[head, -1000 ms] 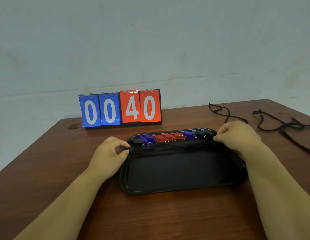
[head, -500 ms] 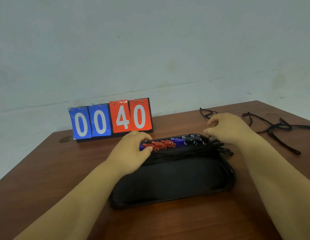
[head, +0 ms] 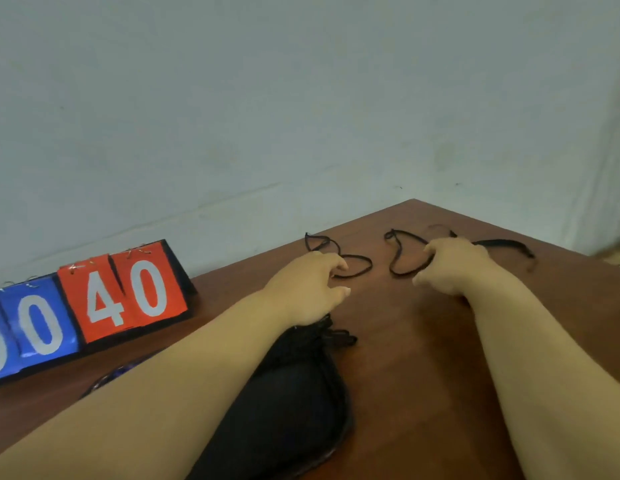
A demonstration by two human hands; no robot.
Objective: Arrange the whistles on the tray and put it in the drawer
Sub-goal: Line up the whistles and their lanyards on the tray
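Both hands reach out over the far right part of the surface (head: 405,358). The left hand (head: 306,289) sits at about 12 o'clock from the tray (head: 294,403), its fingers curled loosely, fingertips at a thin black cord loop (head: 353,268); whether they pinch the cord cannot be told. The right hand (head: 450,268) lies at 1 o'clock from the tray, fingers curled down onto a second black cord (head: 402,251); the cord passes under the fingers and comes out on the far side as a flat black strap (head: 502,243). A firm grip cannot be confirmed.

The black tray rests on the surface at lower centre, largely covered by the left forearm. Its long axis runs from 7 o'clock to 1 o'clock in the view. A bundle of black cords (head: 322,336) is piled at its far end, with some strands spilling over the rim onto the surface. The whistles are almost wholly hidden; only a blurred blue-purple sliver (head: 119,370) shows at 9 o'clock from the tray, beside the forearm.

A score flip-board (head: 94,306) stands at 10 o'clock, against the wall, showing blue zeros and a red 4 and 0.

The far corner of the surface lies at 1 o'clock, just beyond the cords. The right edge runs down toward 3 o'clock. Bare wood lies between the tray and the right forearm.
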